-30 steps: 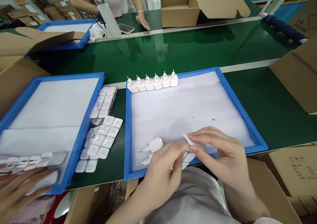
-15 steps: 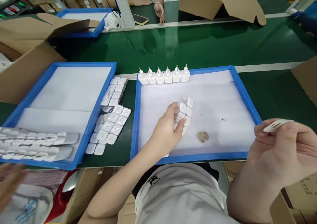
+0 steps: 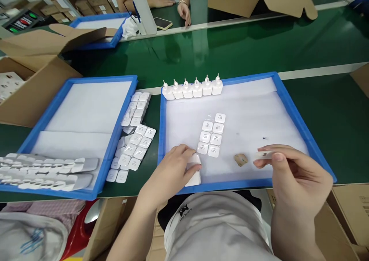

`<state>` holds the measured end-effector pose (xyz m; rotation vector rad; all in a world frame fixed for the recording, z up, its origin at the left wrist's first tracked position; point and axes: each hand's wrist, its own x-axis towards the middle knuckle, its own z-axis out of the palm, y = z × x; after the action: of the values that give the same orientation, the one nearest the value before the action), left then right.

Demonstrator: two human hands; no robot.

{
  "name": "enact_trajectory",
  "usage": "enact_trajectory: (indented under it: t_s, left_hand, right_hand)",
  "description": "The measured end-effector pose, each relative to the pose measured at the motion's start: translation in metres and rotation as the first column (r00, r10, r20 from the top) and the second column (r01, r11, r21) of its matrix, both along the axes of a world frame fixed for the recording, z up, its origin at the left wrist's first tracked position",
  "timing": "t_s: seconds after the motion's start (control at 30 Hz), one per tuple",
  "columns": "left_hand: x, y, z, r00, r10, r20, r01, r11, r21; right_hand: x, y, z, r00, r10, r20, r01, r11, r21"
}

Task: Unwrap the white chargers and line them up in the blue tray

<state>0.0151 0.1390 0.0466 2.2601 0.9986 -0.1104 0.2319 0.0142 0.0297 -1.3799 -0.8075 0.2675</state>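
My left hand [image 3: 175, 167] has its fingers closed on a white block [image 3: 193, 176] at the near left corner of the right tray [image 3: 230, 185]. Between the fingertips of my right hand [image 3: 291, 168], a small white piece [image 3: 263, 155] is pinched above the tray's right part. A sheet of white square pieces [image 3: 210, 138] lies flat in the middle of the tray. To its right is a small tan scrap [image 3: 240, 160]. Several white plug-like units [image 3: 197, 88] stand in a row along the tray's far left edge.
Left of my tray are sheets of white squares [image 3: 135, 145] and a second blue-rimmed tray [image 3: 100, 176] holding stacked white strips [image 3: 57, 172]. An open carton [image 3: 43, 88] stands far left. Across the green table are a bottle [image 3: 144, 13], a phone [image 3: 163, 23] and another person's hand [image 3: 184, 13].
My left hand has moved from the sheet of squares down and left to the white block. My right hand has come left over the tray with the white piece. The hand at lower left has gone.
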Motion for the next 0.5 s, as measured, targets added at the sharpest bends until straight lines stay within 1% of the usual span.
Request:
enact_trajectory:
  t_s: [0.07, 0.1, 0.17, 0.2, 0.27, 0.33, 0.37, 0.4, 0.43, 0.5]
  left_hand:
    - [-0.001, 0.001, 0.001, 0.999, -0.002, 0.046, 0.004, 1.0, -0.029]
    - [-0.002, 0.002, 0.001, 0.997, 0.029, 0.076, -0.025, 0.998, -0.052]
    - [-0.006, 0.002, 0.001, 0.976, 0.151, 0.157, -0.132, 0.983, -0.126]
    - [-0.008, 0.001, 0.001, 0.95, 0.221, 0.223, -0.184, 0.967, -0.175]
    - [-0.012, -0.001, -0.001, 0.856, 0.339, 0.391, -0.237, 0.928, -0.287]
    - [-0.013, -0.006, -0.002, 0.723, 0.425, 0.545, -0.222, 0.889, -0.4]
    - [-0.013, -0.009, -0.003, 0.66, 0.457, 0.596, -0.2, 0.872, -0.447]
    - [-0.012, -0.012, -0.003, 0.618, 0.479, 0.623, -0.176, 0.857, -0.485]
    - [-0.011, -0.016, -0.004, 0.594, 0.489, 0.639, -0.151, 0.848, -0.509]
    - [-0.008, -0.025, -0.005, 0.574, 0.477, 0.666, -0.099, 0.847, -0.522]
  right_hand:
    - [-0.001, -0.002, 0.001, 1.0, 0.014, -0.011, -0.014, 1.0, -0.011]
    - [-0.002, -0.002, 0.001, 1.0, 0.019, -0.015, -0.019, 1.0, -0.009]
    - [-0.004, -0.004, 0.002, 0.999, 0.036, -0.024, -0.037, 0.999, -0.002]
    - [-0.005, -0.004, 0.003, 0.998, 0.05, -0.03, -0.05, 0.999, 0.002]
    - [-0.007, -0.004, 0.001, 0.994, 0.094, -0.054, -0.094, 0.996, -0.005]
    - [-0.009, -0.004, -0.002, 0.983, 0.16, -0.092, -0.162, 0.987, -0.022]
    - [-0.009, -0.004, -0.003, 0.973, 0.203, -0.108, -0.206, 0.978, -0.024]
    - [-0.008, -0.003, -0.005, 0.961, 0.248, -0.12, -0.252, 0.967, -0.021]
    - [-0.007, -0.003, -0.007, 0.948, 0.293, -0.125, -0.297, 0.955, -0.012]
    - [-0.005, -0.003, -0.009, 0.924, 0.366, -0.114, -0.367, 0.93, 0.013]
